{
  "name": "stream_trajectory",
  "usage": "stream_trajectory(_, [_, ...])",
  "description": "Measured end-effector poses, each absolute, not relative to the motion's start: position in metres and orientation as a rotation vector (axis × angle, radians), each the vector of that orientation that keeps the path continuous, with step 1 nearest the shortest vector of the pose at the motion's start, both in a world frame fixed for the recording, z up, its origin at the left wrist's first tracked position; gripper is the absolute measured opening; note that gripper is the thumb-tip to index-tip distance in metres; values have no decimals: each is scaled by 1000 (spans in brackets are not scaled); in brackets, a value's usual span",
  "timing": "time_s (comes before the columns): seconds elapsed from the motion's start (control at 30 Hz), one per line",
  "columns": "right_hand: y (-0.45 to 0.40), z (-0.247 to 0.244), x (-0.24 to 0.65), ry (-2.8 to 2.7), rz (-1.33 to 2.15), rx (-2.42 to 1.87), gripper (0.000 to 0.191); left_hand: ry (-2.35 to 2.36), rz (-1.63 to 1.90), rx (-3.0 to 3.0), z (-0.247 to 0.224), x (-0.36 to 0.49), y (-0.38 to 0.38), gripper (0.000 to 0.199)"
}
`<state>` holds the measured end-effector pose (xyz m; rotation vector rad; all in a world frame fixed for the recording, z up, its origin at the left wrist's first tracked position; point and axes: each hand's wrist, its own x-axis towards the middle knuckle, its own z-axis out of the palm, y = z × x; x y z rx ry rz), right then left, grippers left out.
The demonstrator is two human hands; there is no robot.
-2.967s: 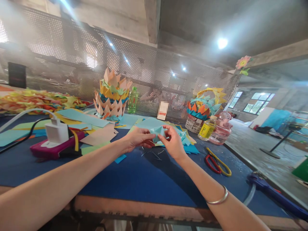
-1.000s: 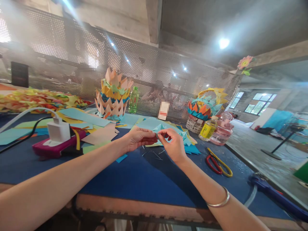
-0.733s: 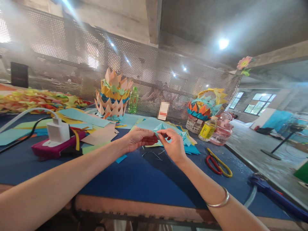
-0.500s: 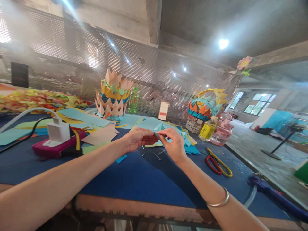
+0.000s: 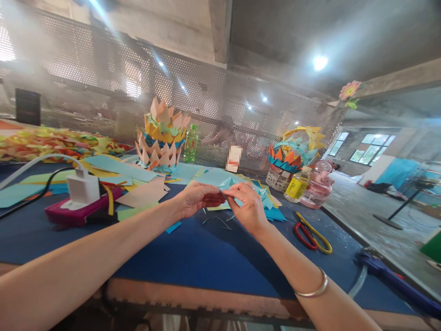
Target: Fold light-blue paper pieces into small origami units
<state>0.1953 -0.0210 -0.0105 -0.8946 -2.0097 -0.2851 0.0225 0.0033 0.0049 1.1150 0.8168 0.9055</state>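
Between my hands is a strip of folded light-blue paper (image 5: 226, 184) with pointed tips. My left hand (image 5: 200, 197) pinches its near edge, thumb on top and fingers curled below. My right hand (image 5: 248, 204) grips the same edge close beside it, thumb and forefinger pressed together. Part of the pointed paper trails behind my right hand, over more blue sheets (image 5: 274, 214). Several thin wire pieces (image 5: 220, 221) lie on the blue tabletop (image 5: 193, 262) under my hands. The fingertips hide the exact pinch point.
Red-and-yellow-handled scissors (image 5: 312, 234) and a blue glue gun (image 5: 396, 276) lie at right. Behind stand bottles (image 5: 296, 186) and paper-petal baskets (image 5: 161, 138), (image 5: 280, 177). Loose paper sheets (image 5: 143, 193) and a purple power strip (image 5: 82, 211) with a white charger (image 5: 83, 187) are left.
Both hands stay at nearly the same spot, still pinching the folded paper. My right fingers have shifted very slightly along its edge.
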Motion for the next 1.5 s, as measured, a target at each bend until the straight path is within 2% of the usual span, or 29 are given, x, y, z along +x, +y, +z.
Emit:
stream_trajectory(0.27, [-24,-7,194,-2061,-339,-913,27,788,914,1056,4,21,5,13])
stream_trajectory(0.47, [-28,-5,194,-2100,-376,-939,29,782,931,1068,6,22,5,23])
stream_trajectory(0.7, [-37,-1,190,-2076,-390,-920,34,837,1021,1036,8,21,4,13])
stream_trajectory(0.83, [-35,-1,187,-1754,-180,-987,27,866,1097,1097,8,21,5,18])
stream_trajectory(0.97, [-23,-8,188,-1500,247,-1117,41,912,1127,1224,7,23,4,22])
stream_trajectory(1.07, [-17,-14,188,-1579,518,-1163,39,921,1134,1313,5,24,2,23])
stream_trajectory(1.33, [-20,-16,183,-1539,721,-1056,28,934,1075,1413,2,26,2,21])
stream_trajectory(1.5, [-22,-13,182,-1482,904,-1041,29,937,1027,1365,5,28,-1,22])
